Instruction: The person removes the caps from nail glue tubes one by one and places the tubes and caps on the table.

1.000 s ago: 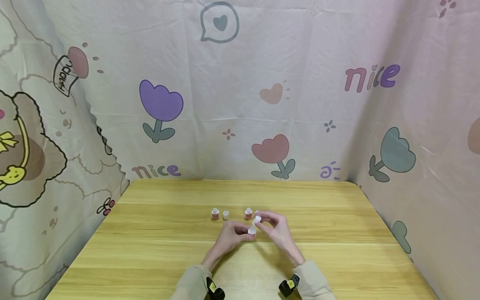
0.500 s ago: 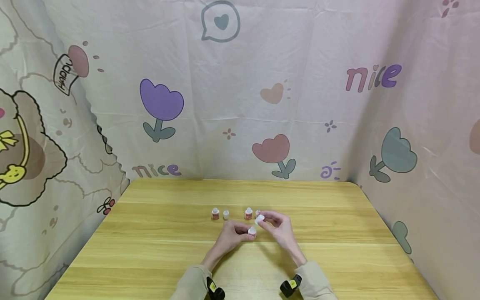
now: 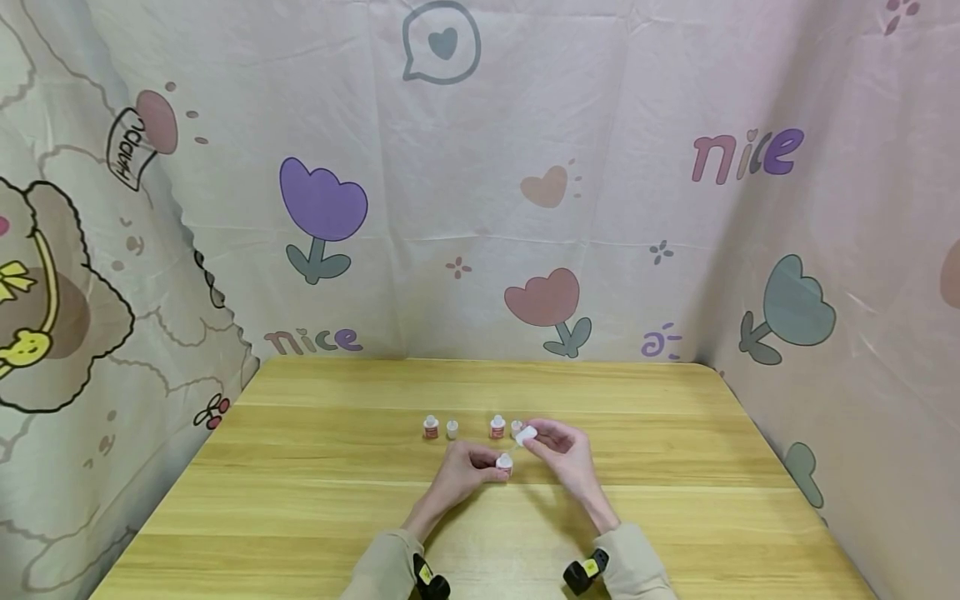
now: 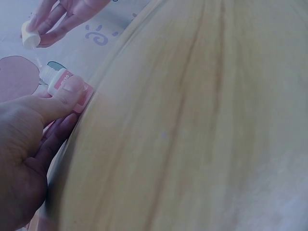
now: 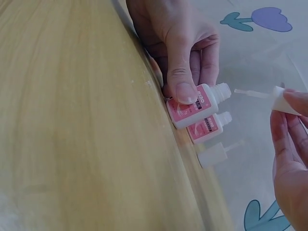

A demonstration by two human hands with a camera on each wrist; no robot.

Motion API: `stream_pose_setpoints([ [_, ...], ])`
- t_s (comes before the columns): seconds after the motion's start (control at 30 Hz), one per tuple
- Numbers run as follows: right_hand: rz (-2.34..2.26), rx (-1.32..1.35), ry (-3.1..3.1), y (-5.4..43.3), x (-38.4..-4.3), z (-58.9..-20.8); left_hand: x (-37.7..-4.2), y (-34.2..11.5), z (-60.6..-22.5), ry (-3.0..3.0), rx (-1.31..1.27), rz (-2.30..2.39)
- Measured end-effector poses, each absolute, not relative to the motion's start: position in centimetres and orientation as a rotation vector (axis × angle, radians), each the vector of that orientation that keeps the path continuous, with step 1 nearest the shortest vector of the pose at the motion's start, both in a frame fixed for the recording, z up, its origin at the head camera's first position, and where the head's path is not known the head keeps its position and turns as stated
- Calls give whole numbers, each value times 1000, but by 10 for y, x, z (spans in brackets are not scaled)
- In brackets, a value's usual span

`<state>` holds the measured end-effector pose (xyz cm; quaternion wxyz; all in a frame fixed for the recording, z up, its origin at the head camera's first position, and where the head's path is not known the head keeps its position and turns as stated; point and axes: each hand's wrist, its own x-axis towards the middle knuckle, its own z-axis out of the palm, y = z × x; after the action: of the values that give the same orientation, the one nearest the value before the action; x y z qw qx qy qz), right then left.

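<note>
A small white bottle with a pink label [image 5: 190, 109] stands uncapped on the table, pinched between the thumb and fingers of my left hand [image 3: 461, 473]. Above and to the right of its open neck, my right hand [image 3: 564, 457] pinches a white brush cap [image 3: 527, 435]. From that cap a thin pale stem [image 5: 251, 93] points down toward the neck, its tip just clear of the opening in the right wrist view. The left wrist view shows the same bottle [image 4: 72, 91] under my thumb, and the cap [image 4: 31, 37] apart from it.
Behind my hands stand another uncapped pink-label bottle [image 3: 497, 427] and a white cap [image 3: 516, 428]. Farther left are a similar bottle [image 3: 431, 428] and its neighbouring cap [image 3: 452, 430]. A patterned cloth [image 3: 450, 292] hangs behind the wooden table [image 3: 337, 467].
My right hand has moved right and slightly up with the brush cap, drawing the stem out of the bottle and tilting it. My left hand and the bottle have stayed in place.
</note>
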<state>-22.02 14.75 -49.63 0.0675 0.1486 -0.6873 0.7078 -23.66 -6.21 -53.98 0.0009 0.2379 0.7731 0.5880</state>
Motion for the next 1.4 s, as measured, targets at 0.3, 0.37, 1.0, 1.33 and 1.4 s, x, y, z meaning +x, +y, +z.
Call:
stream_pose_setpoints([
  [0.3, 2198, 324, -2004, 152, -221, -501, -236, -62, -538, 2436, 734, 1832],
  [0.37, 2226, 295, -1988, 153, -221, -502, -236, -62, -538, 2441, 736, 1828],
  [1.0, 2432, 307, -1780, 165, -222, -515, -237, -62, -537, 2446, 712, 1813],
  [1.33, 2508, 259, -1821, 168, -222, -517, -236, -62, -538, 2446, 730, 1816],
  [1.4, 2532, 265, -1830, 169, -222, -517, -235, -62, -538, 2449, 736, 1816],
])
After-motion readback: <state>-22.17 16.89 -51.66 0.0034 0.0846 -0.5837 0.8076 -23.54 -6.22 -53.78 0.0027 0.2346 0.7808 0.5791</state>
